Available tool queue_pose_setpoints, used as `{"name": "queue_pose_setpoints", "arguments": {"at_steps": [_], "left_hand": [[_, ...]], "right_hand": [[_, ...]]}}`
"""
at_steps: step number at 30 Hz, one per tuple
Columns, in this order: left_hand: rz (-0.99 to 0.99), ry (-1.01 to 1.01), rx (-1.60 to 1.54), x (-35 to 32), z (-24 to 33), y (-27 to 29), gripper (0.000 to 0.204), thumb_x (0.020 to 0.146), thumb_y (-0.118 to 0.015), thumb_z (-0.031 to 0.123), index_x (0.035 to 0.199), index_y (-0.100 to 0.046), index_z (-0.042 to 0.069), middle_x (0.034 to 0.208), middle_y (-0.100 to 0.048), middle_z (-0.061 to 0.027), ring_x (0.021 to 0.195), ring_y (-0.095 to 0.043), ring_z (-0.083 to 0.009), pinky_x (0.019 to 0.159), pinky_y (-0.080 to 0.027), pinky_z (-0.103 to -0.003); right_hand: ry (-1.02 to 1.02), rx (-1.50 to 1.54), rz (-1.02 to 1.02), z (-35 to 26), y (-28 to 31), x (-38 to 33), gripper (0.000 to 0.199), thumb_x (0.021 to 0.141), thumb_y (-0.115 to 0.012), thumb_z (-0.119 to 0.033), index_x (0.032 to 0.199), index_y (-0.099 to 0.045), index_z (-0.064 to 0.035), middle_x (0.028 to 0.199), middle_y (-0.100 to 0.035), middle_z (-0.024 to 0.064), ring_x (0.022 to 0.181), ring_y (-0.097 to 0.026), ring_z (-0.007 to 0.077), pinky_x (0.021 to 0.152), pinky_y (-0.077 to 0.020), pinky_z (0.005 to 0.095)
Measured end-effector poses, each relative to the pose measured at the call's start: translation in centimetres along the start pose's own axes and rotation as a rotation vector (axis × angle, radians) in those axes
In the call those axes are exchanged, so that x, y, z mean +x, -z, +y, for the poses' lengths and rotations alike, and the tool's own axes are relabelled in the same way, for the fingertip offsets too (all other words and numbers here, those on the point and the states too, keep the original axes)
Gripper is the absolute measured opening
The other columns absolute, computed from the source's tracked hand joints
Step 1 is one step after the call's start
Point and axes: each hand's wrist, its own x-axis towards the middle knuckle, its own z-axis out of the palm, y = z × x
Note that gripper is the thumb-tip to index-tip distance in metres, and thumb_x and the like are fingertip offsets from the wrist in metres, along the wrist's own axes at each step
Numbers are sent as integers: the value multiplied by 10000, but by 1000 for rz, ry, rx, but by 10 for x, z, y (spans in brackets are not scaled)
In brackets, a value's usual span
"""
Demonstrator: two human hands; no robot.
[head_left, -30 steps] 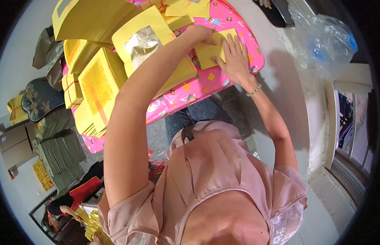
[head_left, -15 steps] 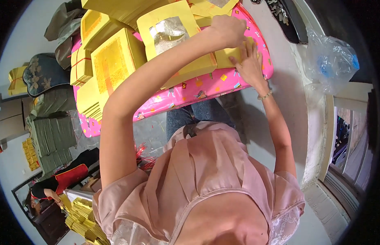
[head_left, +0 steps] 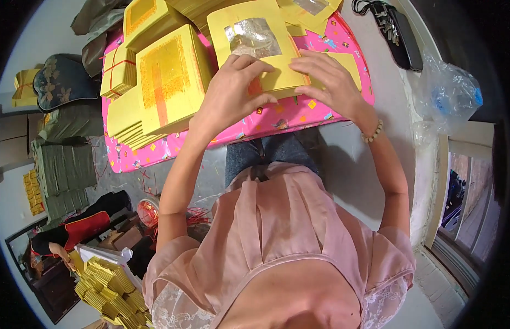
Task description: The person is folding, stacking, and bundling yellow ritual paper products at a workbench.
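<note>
A stack of yellow paper (head_left: 282,75) with a silver foil patch (head_left: 254,37) on its top sheet lies at the near edge of the pink table. My left hand (head_left: 233,93) curls over its near left part, fingers on top and thumb low by the front edge. From the right, my right hand (head_left: 338,88) grips the same stack, its fingers on top and its thumb at the near side. Another yellow sheet (head_left: 349,67) shows beyond my right fingers. Left of my left hand stands a thick yellow stack with an orange print (head_left: 166,68).
The pink patterned table (head_left: 222,143) carries more yellow stacks and a red-tied bundle (head_left: 115,71). At right are a black case with keys (head_left: 394,35) and a clear plastic bag (head_left: 452,90). A co-worker (head_left: 85,233) is beside piled yellow paper (head_left: 110,288) at lower left.
My left hand has come back from the far right, over my right hand, to the stack's near left side. My right hand has shifted left and slightly nearer, onto the foil-patched stack.
</note>
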Motion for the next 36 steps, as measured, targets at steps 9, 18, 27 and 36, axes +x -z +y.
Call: {"name": "queue_pose_setpoints", "arguments": {"at_steps": [9,18,27,36], "left_hand": [[34,-22,-128,-18,-14,-2,453,718,-757,94,1145,-607,73,1185,-603,-114,1108,-549,-313,946,-458,-397],[63,-51,-179,-16,-18,-2,391,754,-730,121,1114,-592,54,1099,-618,-152,1068,-556,-334,907,-468,-399],[-6,-26,-185,-15,-22,5,285,855,-631,138,1114,-592,27,1099,-623,-164,1017,-570,-346,872,-480,-401],[44,-28,-276,-15,-27,2,222,911,-568,143,1067,-636,1,1064,-646,-179,1022,-588,-334,878,-480,-396]], "right_hand": [[67,82,-48,10,3,13,224,824,-685,-217,968,-687,-45,1048,-668,100,998,-619,280,868,-489,384],[-42,267,-190,16,10,32,179,897,-614,-142,919,-660,29,960,-677,112,974,-639,272,861,-489,358],[-206,420,-272,19,17,45,205,920,-595,-153,900,-664,39,867,-685,83,878,-631,168,808,-480,310],[-267,463,-258,21,15,44,214,917,-596,-156,903,-670,45,869,-686,70,849,-600,131,828,-467,300]]}}
